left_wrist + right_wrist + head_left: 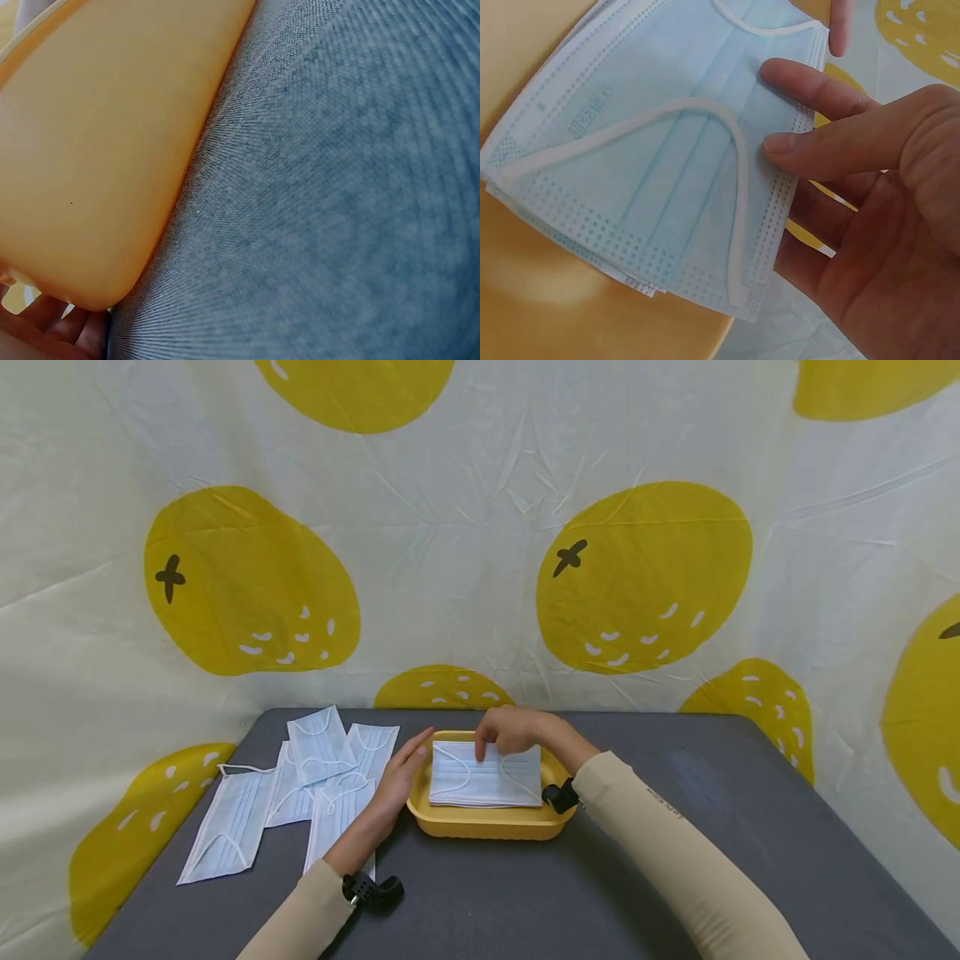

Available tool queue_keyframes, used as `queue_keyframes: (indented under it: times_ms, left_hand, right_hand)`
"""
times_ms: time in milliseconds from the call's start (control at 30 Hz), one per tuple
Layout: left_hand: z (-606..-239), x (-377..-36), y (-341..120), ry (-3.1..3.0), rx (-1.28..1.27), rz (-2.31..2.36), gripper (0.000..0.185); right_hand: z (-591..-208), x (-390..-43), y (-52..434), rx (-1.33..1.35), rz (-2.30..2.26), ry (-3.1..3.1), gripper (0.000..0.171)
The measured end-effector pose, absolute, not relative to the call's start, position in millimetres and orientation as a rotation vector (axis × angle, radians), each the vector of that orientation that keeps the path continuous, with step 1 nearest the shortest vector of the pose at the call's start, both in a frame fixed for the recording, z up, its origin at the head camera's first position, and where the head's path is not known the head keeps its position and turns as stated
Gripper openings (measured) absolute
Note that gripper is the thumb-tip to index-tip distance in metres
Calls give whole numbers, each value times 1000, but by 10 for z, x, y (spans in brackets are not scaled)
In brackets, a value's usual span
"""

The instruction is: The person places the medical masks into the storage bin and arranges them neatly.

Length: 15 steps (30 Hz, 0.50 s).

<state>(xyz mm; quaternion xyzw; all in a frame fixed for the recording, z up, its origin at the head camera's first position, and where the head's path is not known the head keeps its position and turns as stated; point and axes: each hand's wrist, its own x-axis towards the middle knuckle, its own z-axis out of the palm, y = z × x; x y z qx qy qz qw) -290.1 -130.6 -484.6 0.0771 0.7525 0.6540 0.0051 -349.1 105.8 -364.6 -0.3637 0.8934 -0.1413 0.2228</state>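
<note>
A stack of pale blue face masks (450, 777) with white ear loops lies in a shallow yellow tray (487, 828). My right hand (512, 731) is at the far edge of the stack. In the right wrist view, its thumb and index finger (810, 86) lie on the top face mask (652, 157), while other fingers go behind the mask's edge. Along the tray's left side, my left hand (393, 785) rests with fingers extended. The left wrist view shows its fingertips (71, 326) by a corner of the tray (112, 172).
Several loose face masks (232, 818) lie spread and overlapping on the dark grey table (480, 902), left of the tray. A white cloth (450, 593) printed with big yellow fruit hangs behind the table. Each wrist wears a small black camera (372, 891).
</note>
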Motion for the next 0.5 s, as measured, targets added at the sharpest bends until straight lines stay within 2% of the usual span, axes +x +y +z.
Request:
queue_keyframes:
  times_ms: [333,500]
  left_hand:
    - [-4836,-2879,-1315,2371,222,2019,47]
    - [-4829,-2880,-1312,2370,222,2015,48]
  right_hand:
    - [-3662,-3476,1040,-971,-384,2518,55]
    - [-3657,-3471,1021,-962,-376,2528,51]
